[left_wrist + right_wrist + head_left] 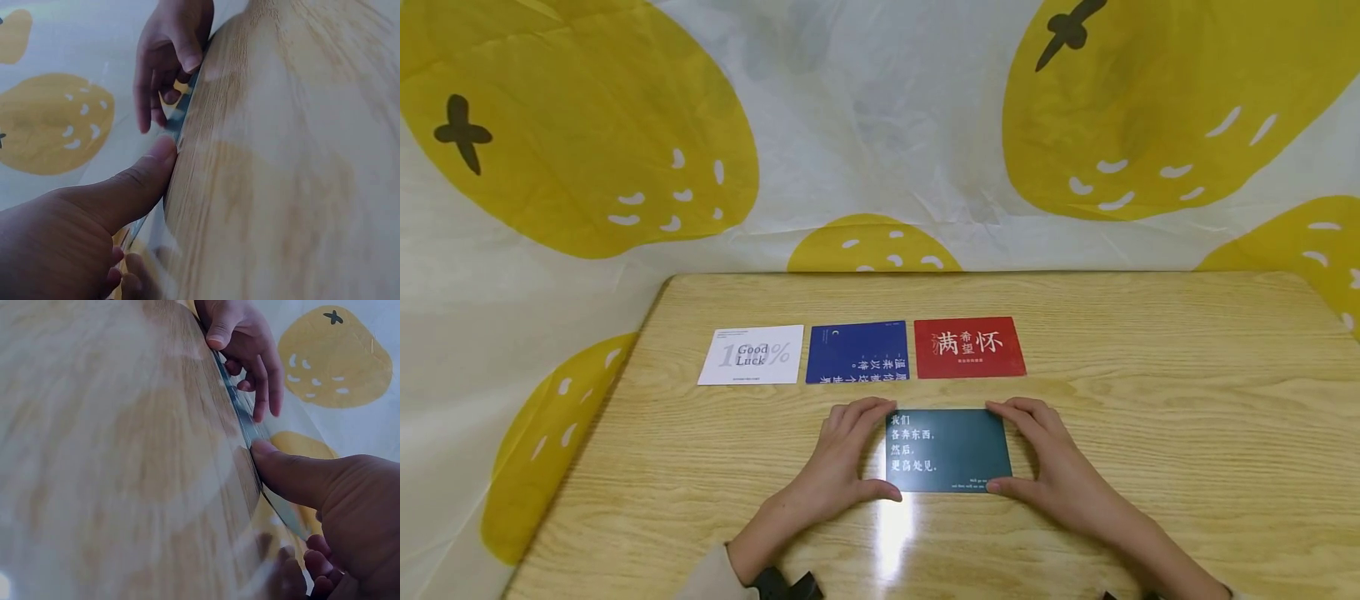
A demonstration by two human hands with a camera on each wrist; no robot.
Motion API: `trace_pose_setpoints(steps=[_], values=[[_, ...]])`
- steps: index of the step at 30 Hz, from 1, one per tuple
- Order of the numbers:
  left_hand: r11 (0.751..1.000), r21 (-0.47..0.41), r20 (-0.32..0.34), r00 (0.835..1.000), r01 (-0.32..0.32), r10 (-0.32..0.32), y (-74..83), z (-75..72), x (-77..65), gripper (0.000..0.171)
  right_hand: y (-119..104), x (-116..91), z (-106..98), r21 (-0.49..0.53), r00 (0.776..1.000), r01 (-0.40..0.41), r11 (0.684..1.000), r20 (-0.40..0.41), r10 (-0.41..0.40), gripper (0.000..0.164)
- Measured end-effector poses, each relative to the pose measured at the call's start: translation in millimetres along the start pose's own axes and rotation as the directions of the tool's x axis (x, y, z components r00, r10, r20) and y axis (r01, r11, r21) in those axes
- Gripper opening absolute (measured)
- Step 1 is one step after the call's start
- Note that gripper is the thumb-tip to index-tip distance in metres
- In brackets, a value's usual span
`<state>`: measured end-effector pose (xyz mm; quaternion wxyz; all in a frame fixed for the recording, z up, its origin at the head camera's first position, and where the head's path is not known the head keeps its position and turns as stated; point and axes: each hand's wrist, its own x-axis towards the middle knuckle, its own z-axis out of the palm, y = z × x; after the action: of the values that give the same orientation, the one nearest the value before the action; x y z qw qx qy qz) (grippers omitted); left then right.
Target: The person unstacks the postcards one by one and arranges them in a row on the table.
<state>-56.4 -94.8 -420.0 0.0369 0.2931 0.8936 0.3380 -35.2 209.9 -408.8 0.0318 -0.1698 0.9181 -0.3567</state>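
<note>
A dark green card (951, 450) with white Chinese lettering lies flat or nearly flat over the table, nearest the person; whether it touches the wood cannot be told. My left hand (842, 454) holds its left side, fingertips at the upper corner and thumb at the lower one. On the opposite side, my right hand (1052, 462) holds the card the same way, thumb on its lower right corner. Both wrist views show the card edge-on, with the left thumb (134, 187) and the right thumb (294, 475) against its near edge.
Behind the green card, a white "Good Luck" card (752, 356), a blue card (857, 352) and a red card (970, 347) lie in a row. They rest on a wood-grain table (1150, 358). A white cloth (880, 125) with yellow fruit prints hangs behind.
</note>
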Motion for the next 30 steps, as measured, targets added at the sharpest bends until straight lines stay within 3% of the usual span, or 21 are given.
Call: trace_pose_setpoints(steps=[9, 15, 19, 24, 30], values=[[1.0, -0.011, -0.012, 1.0, -0.004, 0.003, 0.6, 0.6, 0.4, 0.108, 2.5, -2.0, 0.8, 0.041, 1.0, 0.0, 0.999, -0.023, 0.001, 0.092], [0.987, -0.153, -0.037, 0.998, 0.049, -0.055, -0.3, 1.4, 0.0, 0.099, 2.4, -2.2, 1.6, 0.044, 0.999, 0.008, 0.999, -0.043, -0.006, 0.093], [0.955, -0.284, -0.082, 0.99, 0.084, -0.111, -0.1, 1.6, 0.3, 0.085, 1.7, -2.1, 2.1, 0.053, 0.999, 0.011, 0.999, -0.052, -0.008, 0.091], [0.887, -0.459, -0.129, 0.985, 0.045, -0.117, 0.9, 3.7, 2.9, 0.068, 0.8, -2.6, 2.0, 0.06, 0.999, -0.001, 0.998, -0.053, 0.004, 0.09], [0.829, -0.559, -0.133, 0.985, 0.018, -0.111, 9.0, 3.5, 6.0, 0.061, 0.1, -2.1, 1.0, 0.063, 0.999, -0.039, 0.997, -0.02, 0.041, 0.089]])
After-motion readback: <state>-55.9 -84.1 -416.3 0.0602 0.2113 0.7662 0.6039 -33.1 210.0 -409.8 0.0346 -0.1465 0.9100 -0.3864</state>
